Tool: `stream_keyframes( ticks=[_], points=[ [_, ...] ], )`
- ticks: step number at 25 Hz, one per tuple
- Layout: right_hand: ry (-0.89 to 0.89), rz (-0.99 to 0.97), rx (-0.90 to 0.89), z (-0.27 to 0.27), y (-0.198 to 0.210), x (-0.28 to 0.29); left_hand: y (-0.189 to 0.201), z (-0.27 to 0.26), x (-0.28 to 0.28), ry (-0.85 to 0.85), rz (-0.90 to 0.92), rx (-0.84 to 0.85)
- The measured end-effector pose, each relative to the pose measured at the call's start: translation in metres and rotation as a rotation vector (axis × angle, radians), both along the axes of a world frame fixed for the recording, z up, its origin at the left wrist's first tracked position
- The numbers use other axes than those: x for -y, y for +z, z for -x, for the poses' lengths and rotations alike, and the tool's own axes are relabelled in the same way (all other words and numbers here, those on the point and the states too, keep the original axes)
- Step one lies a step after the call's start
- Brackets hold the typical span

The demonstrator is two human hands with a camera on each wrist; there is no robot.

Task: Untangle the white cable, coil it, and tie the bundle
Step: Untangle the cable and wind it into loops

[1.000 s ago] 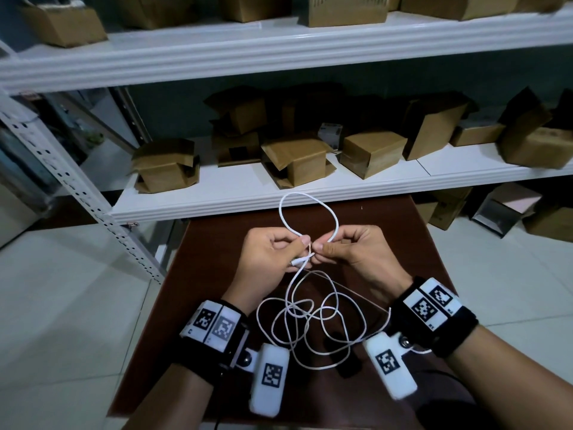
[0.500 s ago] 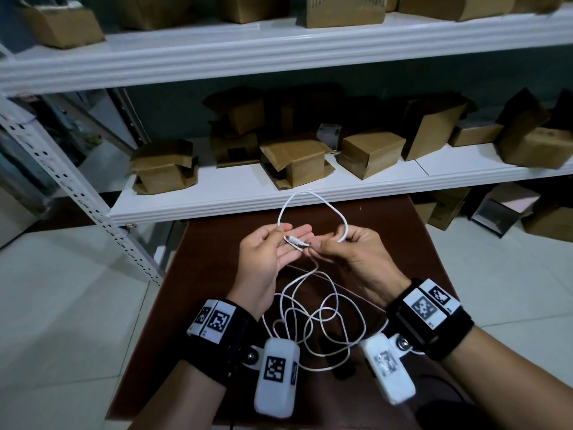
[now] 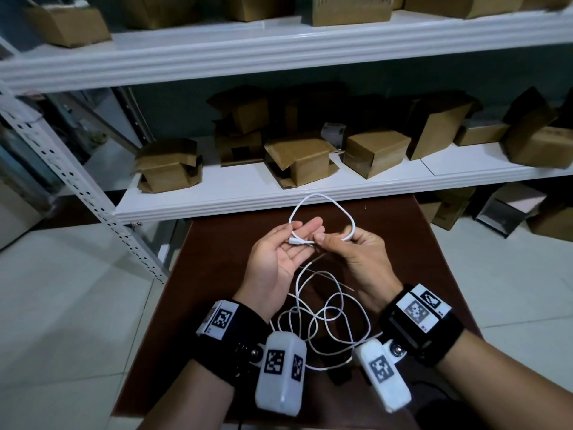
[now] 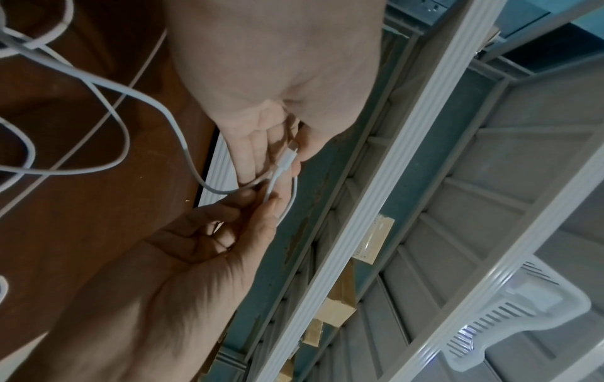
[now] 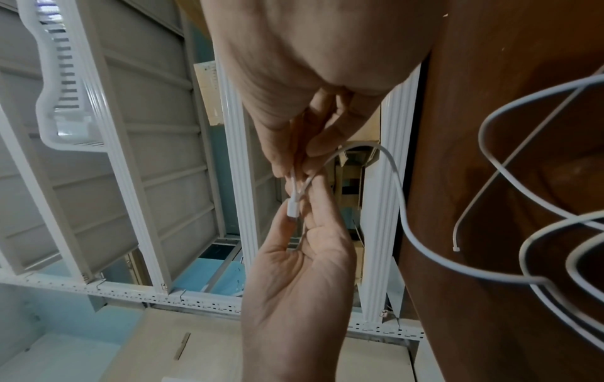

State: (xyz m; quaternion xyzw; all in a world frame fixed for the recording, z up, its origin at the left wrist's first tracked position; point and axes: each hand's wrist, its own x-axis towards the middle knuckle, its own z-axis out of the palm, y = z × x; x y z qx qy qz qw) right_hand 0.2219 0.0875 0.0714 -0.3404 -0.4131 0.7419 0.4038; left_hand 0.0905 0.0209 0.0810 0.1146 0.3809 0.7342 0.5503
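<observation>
The white cable's loop (image 3: 322, 197) arches above both hands, and the rest lies as a loose tangle (image 3: 328, 318) on the brown table (image 3: 409, 249) between my wrists. My left hand (image 3: 276, 259) is turned palm up with its fingers straight. The cable's plug (image 3: 299, 242) lies across those fingers, also seen as the plug (image 4: 288, 157) beside the thumb in the left wrist view. My right hand (image 3: 356, 252) pinches the cable just behind the plug (image 5: 293, 206) and holds the loop's other side in its curled fingers.
A thin white tie strip (image 3: 339, 282) lies on the table under the hands. White metal shelving (image 3: 279, 193) with several cardboard boxes (image 3: 297, 162) stands right behind the table's far edge. Pale tiled floor (image 3: 62, 305) lies to both sides.
My left hand has let go of its pinch and rolled palm up, so the plug now rests on its straight fingers. The right hand keeps its pinch, and the loop has widened.
</observation>
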Motion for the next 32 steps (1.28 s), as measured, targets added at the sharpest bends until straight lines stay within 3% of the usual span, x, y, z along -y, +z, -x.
stream_keyframes(
  ticks=[7,13,16,20,28,32],
  points=[
    [-0.031,0.083,-0.055,-0.002,-0.005,-0.006,0.000,-0.006,0.001,-0.050,-0.062,-0.006],
    [-0.044,0.075,-0.054,-0.003,-0.005,-0.005,-0.007,-0.007,0.002,-0.073,-0.116,-0.169],
    [-0.007,-0.018,-0.067,-0.003,-0.007,0.000,-0.008,-0.007,0.001,-0.047,-0.119,-0.212],
    [0.058,-0.209,-0.007,-0.001,-0.014,-0.003,-0.010,-0.006,0.000,-0.007,-0.077,-0.162],
    [0.030,-0.208,0.113,-0.001,-0.017,-0.019,-0.010,0.005,-0.004,0.068,-0.021,-0.147],
    [0.023,-0.322,0.252,0.002,-0.025,-0.019,-0.015,0.007,-0.005,0.098,-0.014,-0.147]
  ],
)
